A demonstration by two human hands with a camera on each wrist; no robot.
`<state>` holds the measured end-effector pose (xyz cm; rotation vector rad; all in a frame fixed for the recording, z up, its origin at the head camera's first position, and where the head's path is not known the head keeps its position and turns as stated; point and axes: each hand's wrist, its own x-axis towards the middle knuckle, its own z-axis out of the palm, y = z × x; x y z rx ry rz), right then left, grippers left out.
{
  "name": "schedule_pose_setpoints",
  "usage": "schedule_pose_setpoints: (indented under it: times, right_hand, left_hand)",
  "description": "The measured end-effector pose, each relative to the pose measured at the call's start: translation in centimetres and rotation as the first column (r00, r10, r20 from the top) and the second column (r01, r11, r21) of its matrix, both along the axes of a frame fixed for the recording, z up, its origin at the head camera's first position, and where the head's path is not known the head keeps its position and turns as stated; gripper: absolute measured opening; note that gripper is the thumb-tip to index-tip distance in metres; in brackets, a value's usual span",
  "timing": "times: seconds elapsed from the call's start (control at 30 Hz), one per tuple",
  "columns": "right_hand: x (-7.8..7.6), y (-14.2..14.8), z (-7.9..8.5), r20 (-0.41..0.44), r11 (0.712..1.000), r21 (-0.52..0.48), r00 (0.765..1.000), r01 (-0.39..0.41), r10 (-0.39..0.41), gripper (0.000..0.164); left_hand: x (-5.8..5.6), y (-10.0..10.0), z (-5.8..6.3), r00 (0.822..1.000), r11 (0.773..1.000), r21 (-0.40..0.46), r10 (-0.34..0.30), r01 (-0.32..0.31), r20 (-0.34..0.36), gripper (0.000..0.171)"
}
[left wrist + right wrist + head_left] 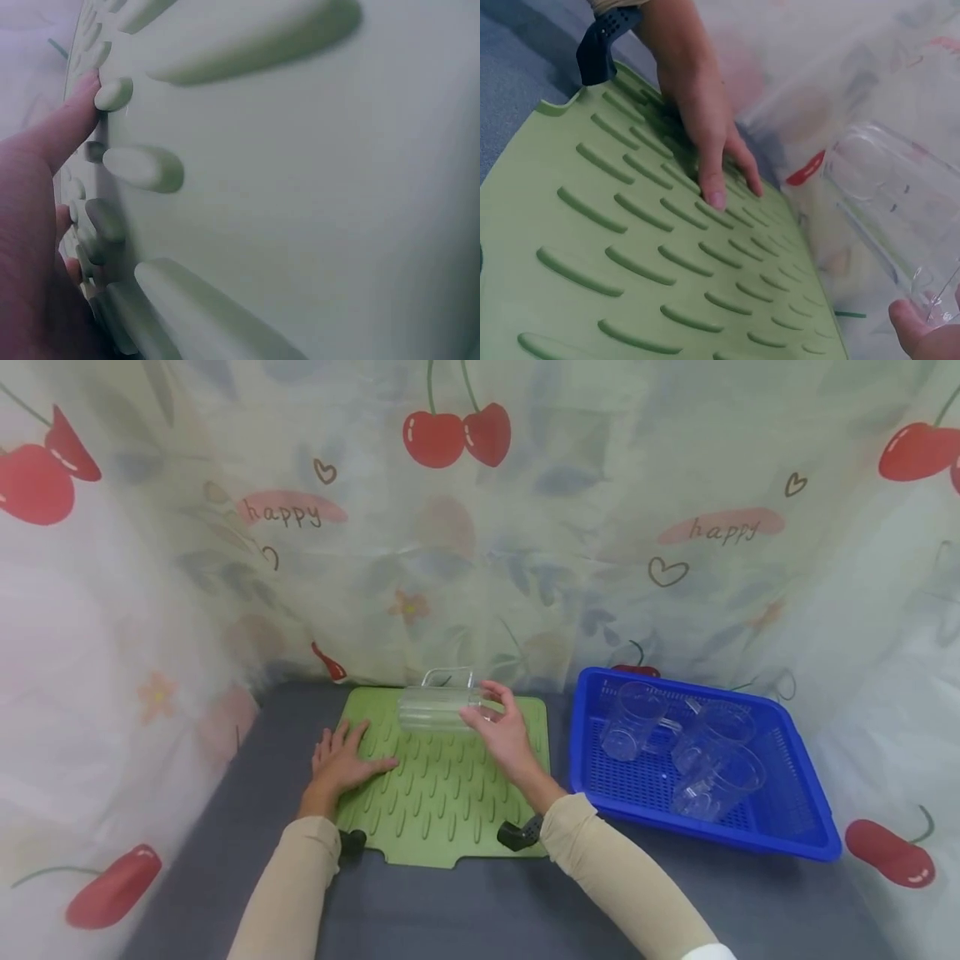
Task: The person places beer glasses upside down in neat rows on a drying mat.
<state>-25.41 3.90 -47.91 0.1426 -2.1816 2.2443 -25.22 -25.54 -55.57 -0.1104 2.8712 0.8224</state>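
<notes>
Head view, mat [427,785], grey table [450,910], perhaps curtains [525,527]

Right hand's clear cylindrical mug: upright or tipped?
Tipped: the mug lies sideways in the right hand, its length across the head view.

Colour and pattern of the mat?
Mat: green, with staggered, elongated raised ridges; clearest in right wrist view.

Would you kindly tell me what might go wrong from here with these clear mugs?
The right grip holds a clear mug sideways by one end, so it might slip. Set down on the raised ridges of the green mat, it may rock or tip. In the blue basket, three other mugs sit close together; lifting one could knock another.
</notes>
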Motion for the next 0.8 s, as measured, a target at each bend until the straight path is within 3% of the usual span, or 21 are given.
schedule_pose_setpoints:
  times: [0.33, 0.63, 0.8]
  right_hand:
    - [-1.1, -2.1, -0.9, 0.024, 1.0, 0.025, 1.0, -0.016, 0.015, 0.066]
    - [-1.5, -3.7, -2.3, 0.027, 0.999, 0.03, 0.999, -0.033, 0.032, 0.064]
    - [-1.9, -3.9, -2.3, 0.014, 0.999, 0.033, 0.999, -0.033, 0.033, 0.065]
  left_hand:
    - [-0.4, 0.4, 0.0, 1.0, 0.999, -0.037, 0.005, -0.005, 0.012, 0.111]
    - [-0.2, 0.5, 0.6, 0.999, 1.0, 0.012, 0.013, -0.014, 0.045, 0.113]
    - [-0.6, 0.4, 1.2, 1.0, 0.999, 0.035, -0.003, 0.003, 0.015, 0.112]
